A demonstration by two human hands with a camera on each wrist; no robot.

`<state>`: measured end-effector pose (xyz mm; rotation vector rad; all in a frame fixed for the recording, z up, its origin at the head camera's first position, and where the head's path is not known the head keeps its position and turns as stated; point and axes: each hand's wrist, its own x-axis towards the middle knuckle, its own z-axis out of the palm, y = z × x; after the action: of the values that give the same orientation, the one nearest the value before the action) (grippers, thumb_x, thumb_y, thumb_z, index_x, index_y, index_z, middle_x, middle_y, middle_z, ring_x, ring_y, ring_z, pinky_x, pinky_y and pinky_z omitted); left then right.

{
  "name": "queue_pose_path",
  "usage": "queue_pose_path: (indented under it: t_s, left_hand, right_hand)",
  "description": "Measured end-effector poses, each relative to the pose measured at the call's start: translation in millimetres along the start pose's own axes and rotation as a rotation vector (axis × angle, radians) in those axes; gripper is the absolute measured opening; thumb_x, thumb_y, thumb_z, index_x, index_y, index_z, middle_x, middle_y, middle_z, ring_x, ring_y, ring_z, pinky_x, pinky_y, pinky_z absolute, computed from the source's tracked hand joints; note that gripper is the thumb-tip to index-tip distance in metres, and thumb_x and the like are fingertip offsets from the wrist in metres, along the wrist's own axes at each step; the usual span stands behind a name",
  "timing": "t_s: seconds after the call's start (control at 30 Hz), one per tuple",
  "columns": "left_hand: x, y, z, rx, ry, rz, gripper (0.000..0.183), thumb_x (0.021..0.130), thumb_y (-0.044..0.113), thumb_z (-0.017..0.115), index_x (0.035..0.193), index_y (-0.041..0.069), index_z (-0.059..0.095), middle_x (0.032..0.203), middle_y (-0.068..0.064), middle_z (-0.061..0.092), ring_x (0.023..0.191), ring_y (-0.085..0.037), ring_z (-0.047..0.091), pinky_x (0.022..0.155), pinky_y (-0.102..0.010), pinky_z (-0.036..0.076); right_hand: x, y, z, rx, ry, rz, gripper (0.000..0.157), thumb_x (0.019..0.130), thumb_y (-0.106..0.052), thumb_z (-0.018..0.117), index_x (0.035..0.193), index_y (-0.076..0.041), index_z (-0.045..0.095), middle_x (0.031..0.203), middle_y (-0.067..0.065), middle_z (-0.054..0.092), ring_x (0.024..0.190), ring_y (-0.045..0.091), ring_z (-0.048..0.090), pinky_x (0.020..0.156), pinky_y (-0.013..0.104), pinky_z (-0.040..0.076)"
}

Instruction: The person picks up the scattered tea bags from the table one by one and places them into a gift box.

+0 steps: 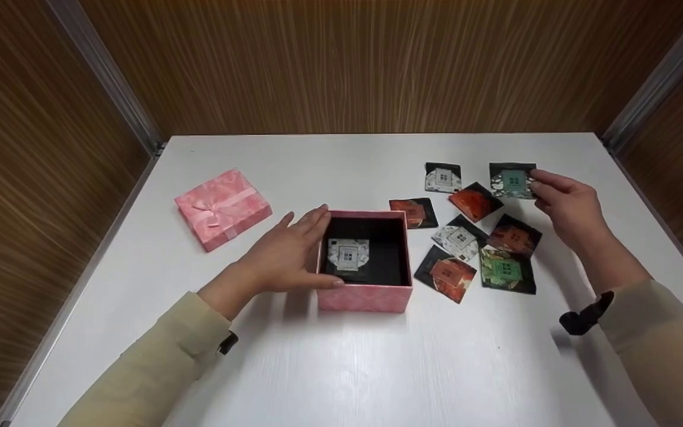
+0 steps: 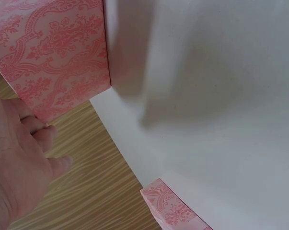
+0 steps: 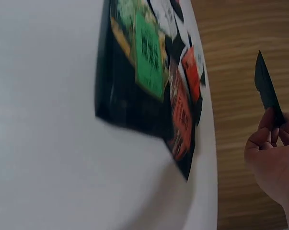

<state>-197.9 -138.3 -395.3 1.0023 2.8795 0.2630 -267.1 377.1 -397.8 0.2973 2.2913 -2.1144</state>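
An uncovered pink box point(image 1: 365, 299) stands mid-table, with a black-and-white sachet point(image 1: 348, 255) lying on its dark inside. My left hand point(image 1: 285, 255) rests along the box's left side, thumb at the near rim and fingers extended toward the far corner. In the left wrist view that hand point(image 2: 19, 148) touches the patterned box wall point(image 2: 63, 52). At the right, my right hand point(image 1: 573, 207) pinches the edge of a teal-and-black sachet point(image 1: 513, 180). The right wrist view shows this sachet point(image 3: 267, 88) edge-on between thumb and fingers, off the table.
Several flat sachets lie loosely right of the box, among them a green one point(image 1: 504, 270), an orange one point(image 1: 475, 201) and a white one point(image 1: 460, 237). A pink lid with a bow point(image 1: 223, 209) lies at the left. Wood-grain panels point(image 1: 341, 65) border the white table point(image 1: 341, 367).
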Motion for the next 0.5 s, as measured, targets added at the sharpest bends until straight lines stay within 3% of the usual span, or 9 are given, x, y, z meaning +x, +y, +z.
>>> queue_pose_path:
  t_s: [0.13, 0.37, 0.5]
  left_hand:
    - [-0.9, -0.5, 0.4, -0.007, 0.000, -0.001, 0.131, 0.084, 0.095, 0.049, 0.169, 0.003, 0.013, 0.178, -0.010, 0.008, 0.163, -0.022, 0.013, 0.130, -0.054, 0.013]
    - [-1.2, -0.8, 0.6, -0.002, 0.008, 0.003, 0.131, 0.084, 0.095, 0.047, 0.169, 0.003, 0.013, 0.178, -0.011, 0.010, 0.163, -0.022, 0.013, 0.130, -0.055, 0.013]
    - [-0.8, -0.6, 0.6, 0.003, 0.006, 0.009, 0.130, 0.084, 0.095, 0.046, 0.169, 0.004, 0.013, 0.178, -0.011, 0.009, 0.163, -0.022, 0.012, 0.130, -0.054, 0.013]
  right_hand:
    - [-8, -9, 21.8, -0.049, -0.046, -0.065, 0.058, 0.105, -0.024, 0.069, 0.157, -0.006, 0.052, 0.151, 0.010, 0.048, 0.125, 0.012, 0.055, 0.096, 0.014, 0.053]
    - [-30, -25, 58.7, -0.161, -0.145, -0.160, 0.053, 0.109, -0.021, 0.061, 0.161, -0.019, 0.050, 0.147, 0.015, 0.050, 0.124, 0.016, 0.058, 0.097, 0.016, 0.053]
    - [-46, -32, 78.0, -0.247, -0.206, -0.220, 0.046, 0.112, -0.023, 0.057, 0.157, -0.017, 0.056, 0.148, 0.015, 0.053, 0.118, 0.014, 0.063, 0.092, 0.017, 0.055]
